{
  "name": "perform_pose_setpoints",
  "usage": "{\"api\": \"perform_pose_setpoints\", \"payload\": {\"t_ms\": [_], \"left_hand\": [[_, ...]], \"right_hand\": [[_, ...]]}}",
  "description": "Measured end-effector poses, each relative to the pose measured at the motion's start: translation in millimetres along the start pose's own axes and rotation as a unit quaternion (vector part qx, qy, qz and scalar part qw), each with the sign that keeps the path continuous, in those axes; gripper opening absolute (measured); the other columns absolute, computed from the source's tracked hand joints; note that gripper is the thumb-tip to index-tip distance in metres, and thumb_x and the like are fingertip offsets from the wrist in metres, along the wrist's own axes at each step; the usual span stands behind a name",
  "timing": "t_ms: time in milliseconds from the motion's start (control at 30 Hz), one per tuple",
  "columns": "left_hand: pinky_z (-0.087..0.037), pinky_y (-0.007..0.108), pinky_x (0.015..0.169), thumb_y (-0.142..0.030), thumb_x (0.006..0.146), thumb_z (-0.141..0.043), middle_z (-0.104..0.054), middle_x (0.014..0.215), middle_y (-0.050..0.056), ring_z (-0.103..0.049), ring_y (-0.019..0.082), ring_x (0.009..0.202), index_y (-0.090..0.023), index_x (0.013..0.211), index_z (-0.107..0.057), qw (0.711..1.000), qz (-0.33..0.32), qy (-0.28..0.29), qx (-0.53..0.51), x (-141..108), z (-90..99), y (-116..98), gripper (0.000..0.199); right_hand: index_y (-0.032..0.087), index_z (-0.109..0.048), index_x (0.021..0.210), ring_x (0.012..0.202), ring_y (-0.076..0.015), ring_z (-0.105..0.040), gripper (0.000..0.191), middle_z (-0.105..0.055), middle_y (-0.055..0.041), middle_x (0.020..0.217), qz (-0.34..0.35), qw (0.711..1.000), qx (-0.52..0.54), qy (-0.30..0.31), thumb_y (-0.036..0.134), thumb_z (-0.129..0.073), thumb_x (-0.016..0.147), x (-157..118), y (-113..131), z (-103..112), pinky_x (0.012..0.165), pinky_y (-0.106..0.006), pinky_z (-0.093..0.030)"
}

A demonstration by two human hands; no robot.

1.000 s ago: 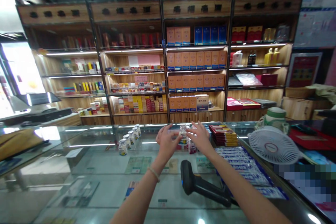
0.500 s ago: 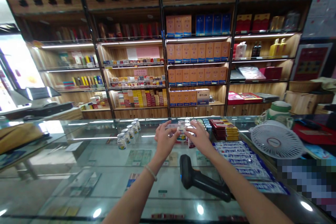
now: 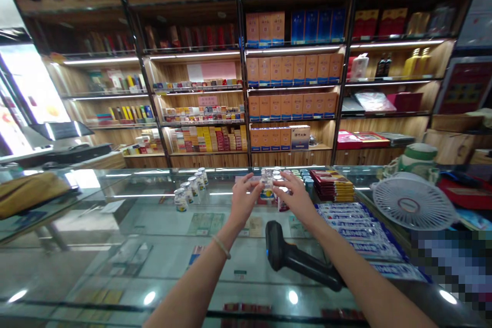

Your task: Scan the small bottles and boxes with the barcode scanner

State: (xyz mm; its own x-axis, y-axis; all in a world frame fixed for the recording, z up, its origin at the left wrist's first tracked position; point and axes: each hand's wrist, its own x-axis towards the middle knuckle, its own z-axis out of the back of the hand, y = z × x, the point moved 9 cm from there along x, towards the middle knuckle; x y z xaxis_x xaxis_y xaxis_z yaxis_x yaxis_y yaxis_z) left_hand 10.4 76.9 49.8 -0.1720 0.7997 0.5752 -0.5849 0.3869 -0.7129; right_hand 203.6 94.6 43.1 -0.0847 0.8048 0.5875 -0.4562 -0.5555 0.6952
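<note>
Above the glass counter [image 3: 161,236], my left hand [image 3: 245,196] and my right hand [image 3: 296,199] flank a small clear bottle [image 3: 267,190] with a coloured label. Thumb and forefinger tips of both hands meet its sides, while the other fingers are loosely curled. More small bottles stand just behind and beside my right hand, partly hidden by it. To the left, a slanting row of white-capped bottles [image 3: 188,188] stands upright on the glass. A black handheld barcode scanner [image 3: 295,256] lies between my forearms.
Right of my right hand are a stack of red and yellow packets [image 3: 332,184] and a row of blue-and-white packs [image 3: 357,230]. A white fan [image 3: 413,202] and a green-and-white jug [image 3: 418,161] stand farther right. Shelves of boxes [image 3: 294,69] line the back wall.
The view has shifted and tilted slightly downward. Both hands stay around the same small bottle, with little change in their pose. The scanner and the bottle row have not moved on the counter.
</note>
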Motion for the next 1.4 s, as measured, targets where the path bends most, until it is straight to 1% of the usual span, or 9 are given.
{"api": "perform_pose_setpoints", "payload": {"t_ms": [100,267,467,600,800,967,1067,1233,1400], "left_hand": [[-0.034,0.048,0.115,-0.046,0.090,-0.061,-0.061,0.138,0.008,-0.051,0.028,0.133,-0.024,0.095,-0.079,0.998,-0.012,0.043,-0.046,1,-6.3,0,0.028],[-0.030,0.051,0.118,-0.043,0.091,-0.060,-0.061,0.139,0.008,-0.049,0.028,0.134,-0.025,0.100,-0.079,0.996,-0.032,0.064,-0.044,0,-8.8,-9,0.027],[-0.034,0.049,0.117,-0.043,0.092,-0.059,-0.063,0.135,0.008,-0.053,0.027,0.131,-0.027,0.110,-0.076,0.996,-0.052,0.054,-0.050,-3,-8.9,-16,0.029],[-0.039,0.046,0.114,-0.043,0.092,-0.060,-0.067,0.128,0.008,-0.057,0.024,0.126,-0.026,0.112,-0.074,0.996,-0.066,0.013,-0.066,-5,-5.5,-18,0.030],[-0.034,0.053,0.115,-0.043,0.091,-0.063,-0.058,0.140,0.007,-0.048,0.029,0.134,-0.031,0.110,-0.075,0.995,-0.091,0.004,0.032,-12,-5.4,-27,0.026],[-0.028,0.057,0.116,-0.055,0.068,-0.084,-0.035,0.158,0.010,-0.035,0.037,0.143,-0.033,0.122,-0.069,0.979,-0.160,0.026,0.127,-24,-12.7,-42,0.060],[-0.028,0.057,0.115,-0.056,0.063,-0.086,-0.028,0.161,0.012,-0.031,0.039,0.145,-0.031,0.126,-0.066,0.968,-0.189,0.021,0.166,-28,-13.8,-48,0.070],[-0.025,0.058,0.116,-0.050,0.066,-0.086,-0.028,0.160,0.013,-0.030,0.039,0.145,-0.029,0.128,-0.063,0.957,-0.210,-0.005,0.202,-29,-10.2,-54,0.069],[-0.021,0.058,0.118,-0.045,0.074,-0.081,-0.037,0.156,0.011,-0.034,0.035,0.142,-0.031,0.124,-0.066,0.948,-0.220,-0.025,0.228,-27,-1.6,-58,0.054]], "right_hand": [[0.031,-0.076,0.101,0.141,-0.0289,-0.040,0.026,-0.059,-0.0032,0.142,0.000,1.000,0.015,0.002,0.047,-0.065,0.084,4,-8,1,0.117,-0.054,-0.027],[0.032,-0.074,0.109,0.141,-0.0303,-0.039,0.037,-0.055,-0.0046,0.145,-0.010,1.000,0.006,0.028,0.051,-0.070,0.078,8,-15,-1,0.116,-0.054,-0.029],[0.029,-0.076,0.095,0.138,-0.0297,-0.043,0.027,-0.060,-0.0053,0.139,0.015,0.999,0.003,-0.035,0.050,-0.071,0.079,1,-1,8,0.115,-0.054,-0.029],[0.028,-0.075,0.092,0.137,-0.0296,-0.043,0.026,-0.062,-0.0059,0.137,0.029,0.998,0.019,-0.062,0.050,-0.069,0.081,-1,6,12,0.115,-0.055,-0.027],[0.026,-0.073,0.087,0.133,-0.0303,-0.046,0.033,-0.065,-0.0070,0.133,0.019,0.995,0.037,-0.092,0.057,-0.067,0.079,0,3,20,0.114,-0.054,-0.029],[0.026,-0.072,0.081,0.132,-0.0312,-0.048,0.037,-0.066,-0.0077,0.131,-0.019,0.993,0.050,-0.105,0.062,-0.066,0.077,0,-7,24,0.113,-0.055,-0.029],[0.026,-0.072,0.077,0.132,-0.0315,-0.047,0.036,-0.065,-0.0070,0.133,-0.041,0.994,0.046,-0.096,0.062,-0.068,0.075,0,-10,23,0.114,-0.054,-0.029],[0.027,-0.073,0.073,0.135,-0.0306,-0.045,0.036,-0.065,-0.0052,0.134,-0.047,0.996,0.030,-0.073,0.061,-0.066,0.078,-1,-6,16,0.115,-0.053,-0.026],[0.027,-0.073,0.073,0.136,-0.0318,-0.043,0.040,-0.065,-0.0039,0.135,-0.033,0.997,-0.008,-0.076,0.063,-0.059,0.084,-3,2,16,0.115,-0.057,-0.022]]}}
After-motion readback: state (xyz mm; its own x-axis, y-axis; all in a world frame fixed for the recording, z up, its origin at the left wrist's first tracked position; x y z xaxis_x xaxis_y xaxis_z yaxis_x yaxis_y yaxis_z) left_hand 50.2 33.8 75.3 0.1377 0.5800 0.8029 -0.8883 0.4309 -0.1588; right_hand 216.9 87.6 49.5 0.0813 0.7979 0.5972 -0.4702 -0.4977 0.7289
